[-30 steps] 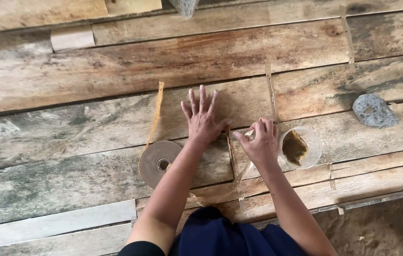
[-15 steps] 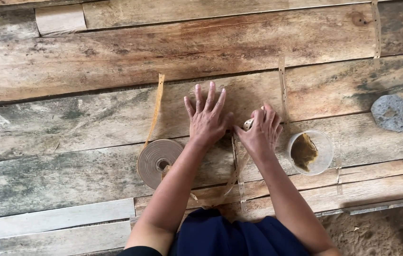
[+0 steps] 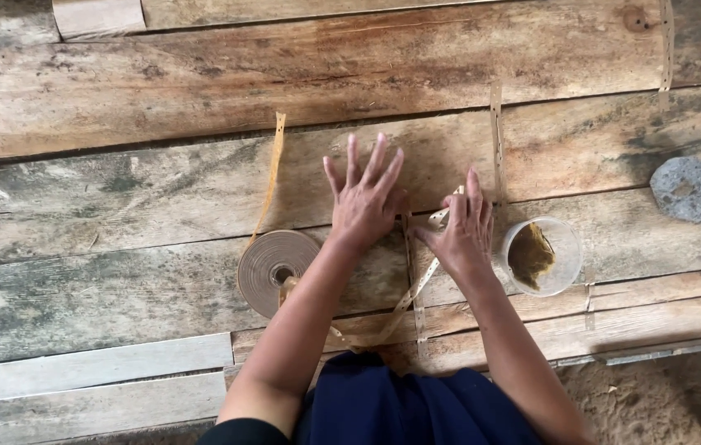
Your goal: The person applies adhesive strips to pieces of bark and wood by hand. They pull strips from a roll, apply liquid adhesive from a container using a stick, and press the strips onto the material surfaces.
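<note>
The left hand (image 3: 364,202) lies flat on the wooden planks (image 3: 161,91), fingers spread wide, gripping nothing. Just to its right, the right hand (image 3: 461,231) presses down on a thin tan strip (image 3: 406,298) that trails toward the near edge; its grip looks loosely open over the strip. A roll of tan tape (image 3: 272,262) stands left of the hands. A clear cup (image 3: 541,255) sits right, a grey stone (image 3: 691,190) further right.
</note>
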